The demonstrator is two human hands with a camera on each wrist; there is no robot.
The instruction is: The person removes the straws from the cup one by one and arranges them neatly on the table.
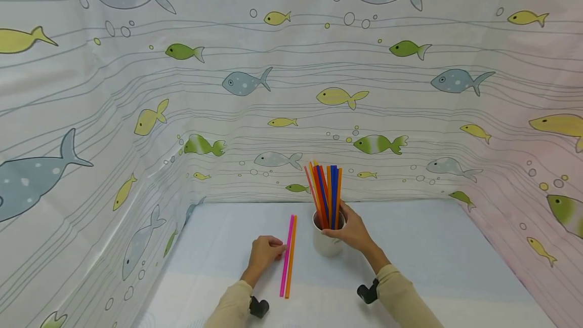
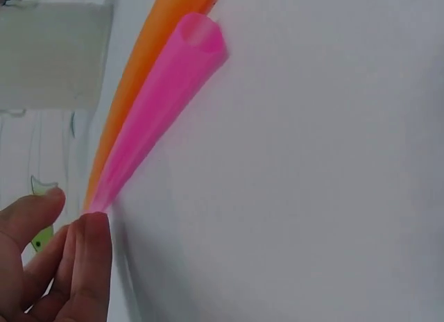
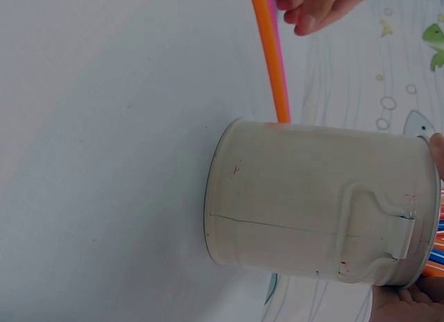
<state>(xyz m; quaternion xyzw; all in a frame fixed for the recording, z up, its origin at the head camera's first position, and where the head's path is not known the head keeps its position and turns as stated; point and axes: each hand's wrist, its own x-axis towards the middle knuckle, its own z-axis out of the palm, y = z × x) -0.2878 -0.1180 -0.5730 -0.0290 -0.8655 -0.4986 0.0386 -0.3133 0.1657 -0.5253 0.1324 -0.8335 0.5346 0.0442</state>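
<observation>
Two straws, one pink (image 1: 286,257) and one orange (image 1: 292,257), lie side by side on the table, their near ends angled toward me. At the pink straw's left side is my left hand (image 1: 264,254); its fingertips (image 2: 97,228) are right at the straw, with the thumb apart from them. My right hand (image 1: 352,229) grips the upper part of a cream metal can (image 1: 329,248), thumb on the near side and fingers round the far right. The can stands upright, and a bundle of red, orange, blue and yellow straws (image 1: 324,191) sticks out of it. A wire handle (image 3: 343,228) hangs on the can's side.
The pale table (image 1: 423,247) runs back to a curtain (image 1: 291,105) printed with fish, which closes off the back and both sides. Small black wrist cameras (image 1: 259,308) sit on the cuffs of both beige sleeves (image 1: 405,297).
</observation>
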